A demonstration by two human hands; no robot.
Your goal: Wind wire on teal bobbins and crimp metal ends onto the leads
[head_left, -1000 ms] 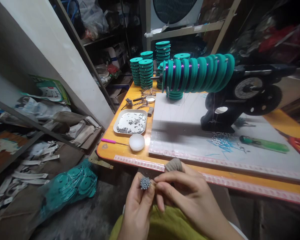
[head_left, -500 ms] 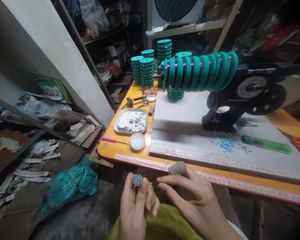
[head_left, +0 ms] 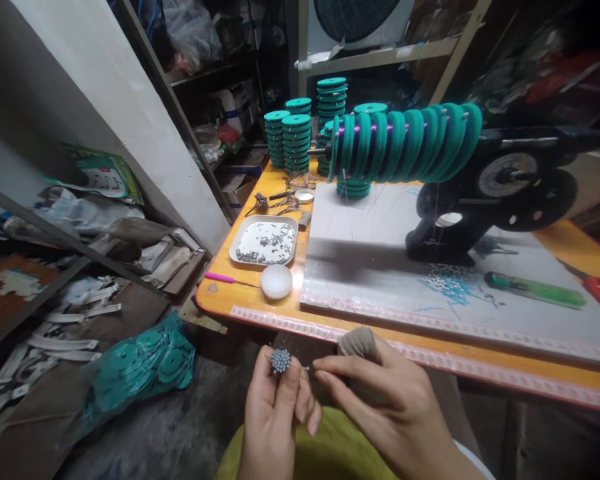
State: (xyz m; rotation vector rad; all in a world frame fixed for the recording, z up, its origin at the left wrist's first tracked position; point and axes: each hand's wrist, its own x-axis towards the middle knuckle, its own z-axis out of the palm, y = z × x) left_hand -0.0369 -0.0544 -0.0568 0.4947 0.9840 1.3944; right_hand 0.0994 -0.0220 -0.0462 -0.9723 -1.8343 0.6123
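My left hand (head_left: 275, 417) is closed around a small bundle of grey metal pins (head_left: 281, 360), whose round heads stick up between thumb and fingers. My right hand (head_left: 385, 407) is beside it, thumb in a grey cloth cover (head_left: 357, 341), forefinger and thumb pinched at one pin near the bundle. Both hands hover below the front edge of the orange table (head_left: 330, 320), above my green lap.
On the table stand a black winding machine (head_left: 485, 193) with a row of teal spools (head_left: 405, 143), stacks of teal spools (head_left: 295, 140), a metal tray of small parts (head_left: 265, 241), a white round lid (head_left: 277, 281), a green screwdriver (head_left: 535, 290). A bag of teal discs (head_left: 140, 367) lies on the floor left.
My left hand lifted the pin bundle a little and drew apart from my right hand, which now pinches at one pin beside it. The view shifted slightly.
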